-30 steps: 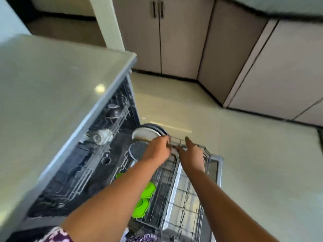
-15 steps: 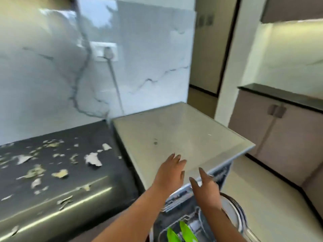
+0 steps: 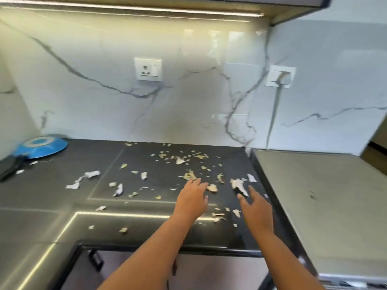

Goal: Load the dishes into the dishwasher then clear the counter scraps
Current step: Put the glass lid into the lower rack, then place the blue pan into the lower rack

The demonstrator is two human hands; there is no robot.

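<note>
Pale vegetable scraps and torn white paper bits lie scattered over the black counter. My left hand reaches over the counter with fingers straight, its tips by a clump of scraps. My right hand hovers to its right, fingers spread, just short of the largest white piece. Neither hand holds anything. The grey dishwasher top adjoins the counter on the right; its racks and dishes are out of view.
An upturned blue pan with a black handle sits at the counter's far left. Two wall sockets are on the marble backsplash, the right one with a cord running down behind the dishwasher.
My view swung up and left from the dishwasher rack to the counter. Both hands left the rack's edge and now reach over the scraps.
</note>
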